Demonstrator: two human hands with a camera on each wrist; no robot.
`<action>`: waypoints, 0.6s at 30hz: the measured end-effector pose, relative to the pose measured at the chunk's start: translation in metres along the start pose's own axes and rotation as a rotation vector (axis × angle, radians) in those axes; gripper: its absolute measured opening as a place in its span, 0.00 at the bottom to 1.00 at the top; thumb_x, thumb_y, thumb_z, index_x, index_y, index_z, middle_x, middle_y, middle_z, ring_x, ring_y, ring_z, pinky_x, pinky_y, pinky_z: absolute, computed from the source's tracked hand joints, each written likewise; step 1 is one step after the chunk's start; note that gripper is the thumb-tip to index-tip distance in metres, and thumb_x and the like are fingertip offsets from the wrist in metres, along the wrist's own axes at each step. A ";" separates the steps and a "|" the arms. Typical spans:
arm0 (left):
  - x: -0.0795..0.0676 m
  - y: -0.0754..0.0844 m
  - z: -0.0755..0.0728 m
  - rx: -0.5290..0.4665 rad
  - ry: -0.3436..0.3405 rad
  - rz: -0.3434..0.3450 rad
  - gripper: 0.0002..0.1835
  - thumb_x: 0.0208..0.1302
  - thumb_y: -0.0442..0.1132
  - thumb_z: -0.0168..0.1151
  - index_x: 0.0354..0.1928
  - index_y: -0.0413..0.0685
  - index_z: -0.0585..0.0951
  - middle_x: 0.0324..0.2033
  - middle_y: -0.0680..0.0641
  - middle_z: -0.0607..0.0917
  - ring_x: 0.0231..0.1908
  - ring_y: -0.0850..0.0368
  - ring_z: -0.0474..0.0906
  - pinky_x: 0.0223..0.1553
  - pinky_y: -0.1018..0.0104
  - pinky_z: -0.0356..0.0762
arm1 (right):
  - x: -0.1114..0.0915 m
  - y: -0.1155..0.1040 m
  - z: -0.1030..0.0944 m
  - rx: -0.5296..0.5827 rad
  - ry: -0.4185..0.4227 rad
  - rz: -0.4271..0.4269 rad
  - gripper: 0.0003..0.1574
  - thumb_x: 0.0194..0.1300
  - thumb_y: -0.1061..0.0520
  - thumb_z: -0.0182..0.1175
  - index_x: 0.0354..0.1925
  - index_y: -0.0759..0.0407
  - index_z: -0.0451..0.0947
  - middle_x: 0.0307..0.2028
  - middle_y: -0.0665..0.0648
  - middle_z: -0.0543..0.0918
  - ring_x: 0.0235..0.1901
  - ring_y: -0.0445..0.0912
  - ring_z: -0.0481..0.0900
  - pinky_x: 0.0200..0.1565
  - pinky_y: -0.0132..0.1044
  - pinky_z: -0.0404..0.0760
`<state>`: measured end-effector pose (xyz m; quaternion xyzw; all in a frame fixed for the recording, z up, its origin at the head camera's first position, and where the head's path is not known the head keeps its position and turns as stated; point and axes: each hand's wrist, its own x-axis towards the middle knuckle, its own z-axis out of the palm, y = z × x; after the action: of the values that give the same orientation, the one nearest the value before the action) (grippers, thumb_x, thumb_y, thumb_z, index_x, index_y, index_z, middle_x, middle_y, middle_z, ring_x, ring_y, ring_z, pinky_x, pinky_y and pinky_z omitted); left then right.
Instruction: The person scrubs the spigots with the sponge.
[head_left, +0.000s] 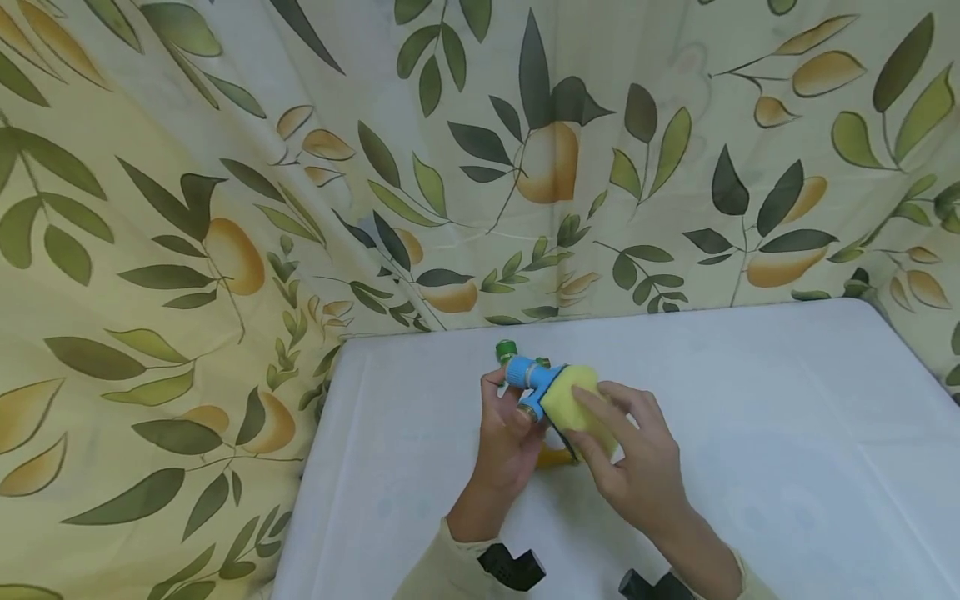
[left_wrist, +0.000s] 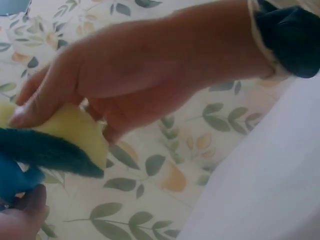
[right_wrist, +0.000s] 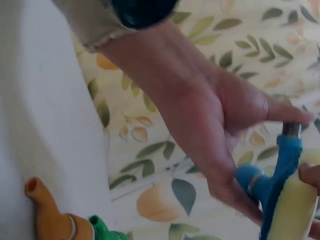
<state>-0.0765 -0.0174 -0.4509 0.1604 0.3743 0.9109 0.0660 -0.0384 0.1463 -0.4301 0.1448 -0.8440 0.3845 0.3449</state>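
My left hand (head_left: 504, 450) grips a blue plastic tap (head_left: 527, 375) with metal-coloured ends, its fingers and thumb around the body. In my right hand (head_left: 647, 462) is a yellow sponge (head_left: 572, 396), pinched between thumb and fingers. The sponge's dark green scouring side (left_wrist: 45, 150) faces the blue tap and lies against it. In the right wrist view, the left hand (right_wrist: 200, 115) spans the blue tap (right_wrist: 275, 187), and right fingertips press on the yellow foam at the right edge.
On the white-covered table (head_left: 765, 433), a green tap (head_left: 507, 350) lies beyond the hands and an orange tap (head_left: 553, 457) partly under them. Leaf-and-fruit patterned curtain (head_left: 450, 167) hangs along the table's back and left sides.
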 end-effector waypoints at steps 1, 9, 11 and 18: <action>0.000 -0.001 0.000 0.025 0.007 0.007 0.47 0.52 0.58 0.79 0.62 0.55 0.56 0.61 0.45 0.69 0.55 0.58 0.76 0.57 0.70 0.80 | -0.001 -0.002 0.000 0.017 -0.020 0.028 0.26 0.65 0.48 0.71 0.58 0.54 0.83 0.52 0.59 0.83 0.48 0.48 0.78 0.51 0.17 0.71; -0.003 -0.002 0.001 0.098 -0.007 0.054 0.49 0.51 0.58 0.78 0.62 0.56 0.53 0.66 0.42 0.66 0.61 0.53 0.74 0.56 0.72 0.80 | -0.003 -0.015 -0.005 0.282 -0.152 0.147 0.35 0.58 0.69 0.72 0.63 0.56 0.78 0.55 0.56 0.82 0.55 0.34 0.78 0.54 0.20 0.78; -0.004 -0.002 0.001 0.105 -0.017 0.058 0.49 0.50 0.60 0.78 0.62 0.56 0.53 0.66 0.43 0.66 0.62 0.53 0.74 0.58 0.70 0.80 | -0.003 -0.015 -0.005 0.236 -0.131 0.140 0.35 0.56 0.67 0.74 0.62 0.55 0.79 0.54 0.55 0.83 0.55 0.34 0.78 0.55 0.19 0.76; -0.005 -0.002 0.002 0.183 -0.024 0.096 0.53 0.43 0.69 0.71 0.63 0.56 0.53 0.65 0.43 0.67 0.62 0.51 0.75 0.62 0.66 0.79 | -0.005 -0.012 -0.007 0.161 -0.115 0.083 0.36 0.49 0.66 0.77 0.59 0.53 0.82 0.52 0.56 0.83 0.54 0.39 0.79 0.59 0.17 0.71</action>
<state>-0.0716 -0.0157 -0.4527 0.1946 0.4471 0.8730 0.0118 -0.0252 0.1432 -0.4241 0.1586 -0.8339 0.4563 0.2669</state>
